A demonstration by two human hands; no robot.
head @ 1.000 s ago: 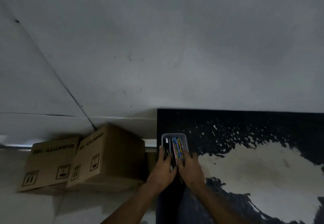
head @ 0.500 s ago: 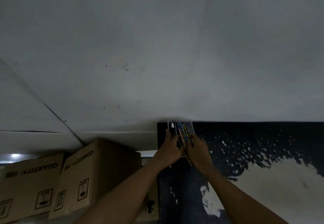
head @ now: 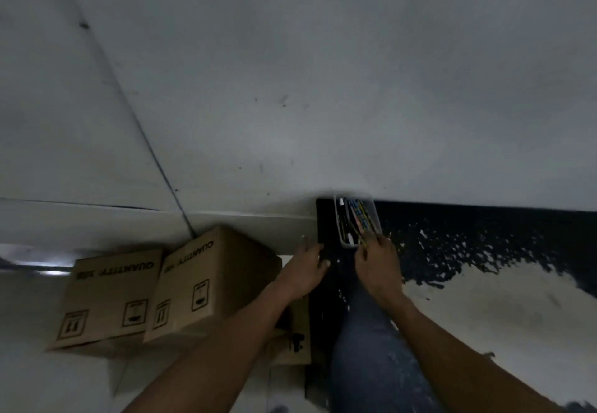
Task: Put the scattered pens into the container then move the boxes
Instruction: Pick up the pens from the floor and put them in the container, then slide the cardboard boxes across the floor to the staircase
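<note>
A small clear plastic container [head: 340, 228] lies on the black rug, its far end against the white wall. Several coloured pens [head: 357, 218] lie lengthwise inside it. My right hand [head: 378, 264] grips the container's near end, fingers curled at the rim among the pen tips. To the left of the container, my left hand [head: 307, 269] rests apart from it at the rug's edge, fingers loosely bent and holding nothing. Two brown cardboard boxes [head: 106, 299] [head: 213, 280] stand side by side on the floor at the left.
A black and cream patterned rug [head: 484, 299] covers the floor to the right. A smaller cardboard box [head: 292, 344] sits partly under my left forearm. My jeans-clad leg [head: 371, 348] stretches along the rug. The white wall rises close behind everything.
The container has been pushed forward to the wall and set down on the rug. My left hand has let go of it and moved left; my right hand stays at its near end.
</note>
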